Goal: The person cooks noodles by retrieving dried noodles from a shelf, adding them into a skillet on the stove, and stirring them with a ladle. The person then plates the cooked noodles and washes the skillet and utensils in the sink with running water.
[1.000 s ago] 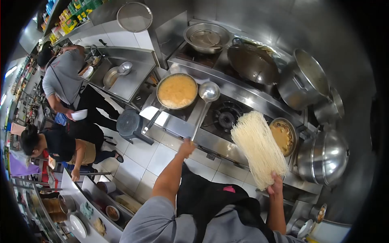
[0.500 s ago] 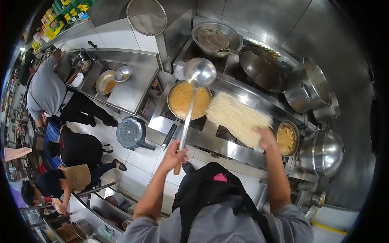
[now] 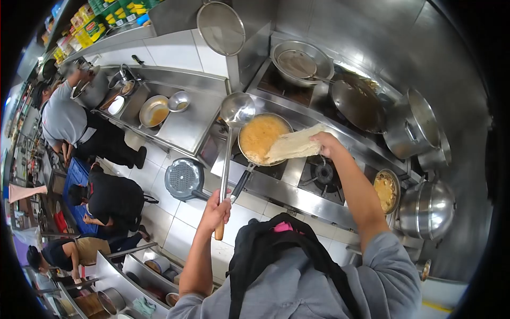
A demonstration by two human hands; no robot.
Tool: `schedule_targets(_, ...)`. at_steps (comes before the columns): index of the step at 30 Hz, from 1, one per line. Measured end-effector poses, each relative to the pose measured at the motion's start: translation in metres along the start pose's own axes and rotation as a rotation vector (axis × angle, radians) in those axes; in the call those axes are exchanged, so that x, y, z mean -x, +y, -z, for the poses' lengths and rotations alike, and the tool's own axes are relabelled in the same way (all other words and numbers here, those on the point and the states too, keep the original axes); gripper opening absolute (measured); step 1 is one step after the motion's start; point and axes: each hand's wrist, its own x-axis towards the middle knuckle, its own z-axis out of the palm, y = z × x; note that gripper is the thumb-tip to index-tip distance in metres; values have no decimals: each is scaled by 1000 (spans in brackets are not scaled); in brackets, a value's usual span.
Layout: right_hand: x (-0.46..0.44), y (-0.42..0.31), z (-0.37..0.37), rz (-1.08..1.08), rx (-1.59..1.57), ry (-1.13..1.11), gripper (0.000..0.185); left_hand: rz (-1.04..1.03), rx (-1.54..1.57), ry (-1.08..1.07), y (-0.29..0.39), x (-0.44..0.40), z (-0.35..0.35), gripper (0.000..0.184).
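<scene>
My left hand (image 3: pixel 214 213) is wrapped round the handle of a long steel ladle (image 3: pixel 237 110), whose bowl is raised beside the left rim of a frying pan (image 3: pixel 291 127). Orange-brown broth (image 3: pixel 260 133) fills the pan, with pale bits near its lower edge. In my right hand (image 3: pixel 328 144) is one end of a flat bundle of pale, thin noodles (image 3: pixel 297 144). The bundle's other end hangs over the pan's right side and reaches into the broth. The pan's black handle (image 3: pixel 242 183) points towards me, close to my left hand.
An uncovered burner (image 3: pixel 322 173) lies right of the pan. Further right are a pan of food (image 3: pixel 386 190) and a domed steel pot (image 3: pixel 427 210). A wok (image 3: pixel 357 101) and stockpot (image 3: pixel 413 125) stand behind. A grey stool (image 3: pixel 184 178) and several people (image 3: pixel 114 199) are at the left.
My right hand has carried the noodles left, so their far end now meets the broth, uncovering the burner. The ladle's bowl has moved from above the pan to its left side.
</scene>
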Motion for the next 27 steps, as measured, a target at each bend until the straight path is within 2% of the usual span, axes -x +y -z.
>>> schedule_targets(2, 1, -8, 6, 22, -131, 36, 44, 27, 54, -23, -1, 2, -3, 32)
schedule_targets(6, -28, 8, 31, 23, 65, 31, 44, 3, 90, -20, -13, 3, -13, 34)
schedule_targets(7, -13, 6, 21, 88, 112, 61, 38, 0, 85, -9, -15, 3, -16, 34)
schedule_targets(11, -11, 6, 16, 179, 145, 39, 37, -12, 60, 17, -11, 7, -35, 34)
schedule_targets(14, -38, 25, 20, 259, 250, 83, 37, 26, -28, 78, -8, 8, -50, 35)
schedule_targets(16, -44, 34, 18, 354, 416, 198, 36, 20, -127, 118, -15, 4, -57, 36)
schedule_targets(17, -35, 34, 17, 423, 446, 219, 52, 20, -130, 120, -20, 2, -59, 36)
schedule_targets(18, -27, 30, 16, 425, 442, 216, 52, 27, -223, 152, -26, 0, -60, 38)
schedule_targets(20, -13, 26, 12, 354, 647, 492, 72, 42, -325, 183, -31, -1, -60, 40)
schedule_targets(22, 10, 24, -2, 332, 716, 498, 77, -18, -670, 258, -35, -2, -62, 46)
schedule_targets(23, 18, 21, -8, 324, 794, 505, 82, 27, -674, 237, -39, -3, -60, 51)
schedule_targets(27, 12, 32, -17, 305, 868, 586, 78, 32, -675, 191, -75, -24, -47, 51)
